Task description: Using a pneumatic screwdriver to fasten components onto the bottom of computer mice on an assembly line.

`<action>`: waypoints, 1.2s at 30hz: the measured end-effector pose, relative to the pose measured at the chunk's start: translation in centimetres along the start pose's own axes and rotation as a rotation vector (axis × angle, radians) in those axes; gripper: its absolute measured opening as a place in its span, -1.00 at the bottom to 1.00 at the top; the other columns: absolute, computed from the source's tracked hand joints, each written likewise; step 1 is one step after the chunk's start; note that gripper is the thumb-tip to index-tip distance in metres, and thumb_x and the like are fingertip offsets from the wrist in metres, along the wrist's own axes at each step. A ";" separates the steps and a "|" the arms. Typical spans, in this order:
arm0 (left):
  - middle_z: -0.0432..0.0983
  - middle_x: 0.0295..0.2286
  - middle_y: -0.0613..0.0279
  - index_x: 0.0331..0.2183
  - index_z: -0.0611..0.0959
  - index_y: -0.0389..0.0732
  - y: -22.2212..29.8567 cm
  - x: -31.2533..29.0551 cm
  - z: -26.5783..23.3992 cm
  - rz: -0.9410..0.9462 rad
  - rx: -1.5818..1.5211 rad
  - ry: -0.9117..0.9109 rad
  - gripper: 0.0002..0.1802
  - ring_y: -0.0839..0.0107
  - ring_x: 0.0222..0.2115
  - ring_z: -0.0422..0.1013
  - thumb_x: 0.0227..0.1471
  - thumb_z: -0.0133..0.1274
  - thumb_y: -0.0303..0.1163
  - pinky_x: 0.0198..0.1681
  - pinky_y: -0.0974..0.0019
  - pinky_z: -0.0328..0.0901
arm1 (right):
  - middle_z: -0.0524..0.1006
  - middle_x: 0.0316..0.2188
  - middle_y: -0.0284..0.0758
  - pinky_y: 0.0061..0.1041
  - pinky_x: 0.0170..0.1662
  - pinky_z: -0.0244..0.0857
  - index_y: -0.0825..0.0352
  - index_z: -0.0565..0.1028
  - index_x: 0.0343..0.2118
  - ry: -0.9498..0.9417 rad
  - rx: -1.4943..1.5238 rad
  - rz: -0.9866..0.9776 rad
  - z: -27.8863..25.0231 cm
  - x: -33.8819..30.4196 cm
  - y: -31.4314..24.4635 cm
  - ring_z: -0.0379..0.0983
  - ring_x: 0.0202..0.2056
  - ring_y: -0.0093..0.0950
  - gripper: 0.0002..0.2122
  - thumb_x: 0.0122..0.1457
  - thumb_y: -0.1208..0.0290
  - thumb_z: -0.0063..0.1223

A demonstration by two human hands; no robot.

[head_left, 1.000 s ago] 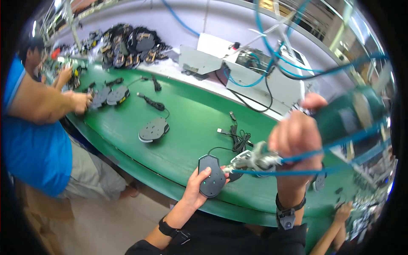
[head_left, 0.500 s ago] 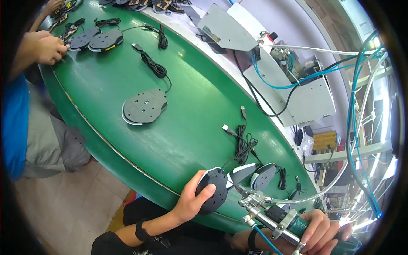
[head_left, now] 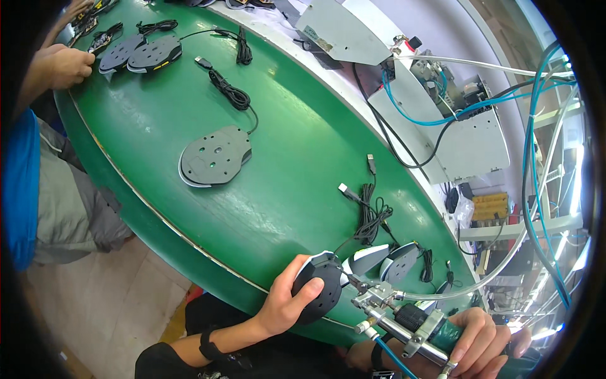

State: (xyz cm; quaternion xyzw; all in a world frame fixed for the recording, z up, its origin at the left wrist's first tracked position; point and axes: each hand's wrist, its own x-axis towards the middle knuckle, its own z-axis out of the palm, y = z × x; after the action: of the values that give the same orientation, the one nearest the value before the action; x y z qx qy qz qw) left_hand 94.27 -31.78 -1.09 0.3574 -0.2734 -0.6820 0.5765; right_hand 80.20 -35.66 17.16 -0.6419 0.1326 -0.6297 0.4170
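My left hand (head_left: 285, 305) grips a black computer mouse (head_left: 319, 290) lying bottom-up at the near edge of the green belt (head_left: 278, 158). My right hand (head_left: 485, 333) is closed around a green pneumatic screwdriver (head_left: 410, 319), held nearly level, its metal tip at the right side of that mouse. A clear hose and a blue hose run from the tool. Two more mice (head_left: 385, 259) lie just right of the held one, their black cables (head_left: 371, 211) bundled above them.
A grey mouse base plate (head_left: 213, 155) lies mid-belt with its coiled cable (head_left: 232, 93). Another person in a blue top (head_left: 22, 183) works at the far left, a hand (head_left: 62, 65) beside more mouse parts (head_left: 142, 53). Grey machine boxes (head_left: 464, 136) and hoses stand behind the belt.
The view has tipped down toward the belt. My right hand has brought the screwdriver from up high down to the mouse, which my left hand has kept holding.
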 end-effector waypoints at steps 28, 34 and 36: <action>0.45 -0.26 0.28 0.00 0.44 -0.35 -0.6 0.1 -0.4 0.009 -0.191 0.005 -0.52 0.59 -0.26 0.33 0.30 -0.21 -0.13 -0.13 0.45 0.25 | 0.23 -0.65 -0.50 -0.58 -0.36 0.31 0.38 0.24 -0.08 -0.093 0.005 0.041 0.7 3.3 -3.4 0.25 -0.66 -0.63 -0.85 0.33 0.52 -0.23; 0.48 -0.14 0.04 0.07 0.36 -0.33 -0.9 0.2 -1.6 -0.062 -0.156 -0.082 -0.42 0.34 -0.21 0.50 0.28 -0.36 -0.06 -0.16 0.28 0.44 | 0.15 -0.64 -0.50 -0.60 -0.39 0.15 0.18 0.15 -0.55 -0.161 0.040 0.270 1.9 4.3 -1.9 0.04 -0.62 -0.63 -0.72 0.36 0.43 -0.24; 0.49 -0.15 -0.01 0.08 0.34 -0.36 -0.8 0.2 -1.4 -0.096 -0.255 -0.102 -0.42 0.27 -0.24 0.52 0.28 -0.37 -0.08 -0.19 0.17 0.50 | 0.10 -0.62 -0.49 -0.58 -0.40 0.13 0.23 0.17 -0.49 -0.105 0.112 0.191 2.9 3.9 -0.2 0.02 -0.61 -0.64 -0.77 0.38 0.43 -0.30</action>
State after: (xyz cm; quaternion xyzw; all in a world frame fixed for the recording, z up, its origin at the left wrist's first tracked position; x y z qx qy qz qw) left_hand 94.92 -31.80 -2.58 0.2590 -0.1962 -0.7551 0.5694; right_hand 83.46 -37.22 20.46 -0.6341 0.1360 -0.5590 0.5166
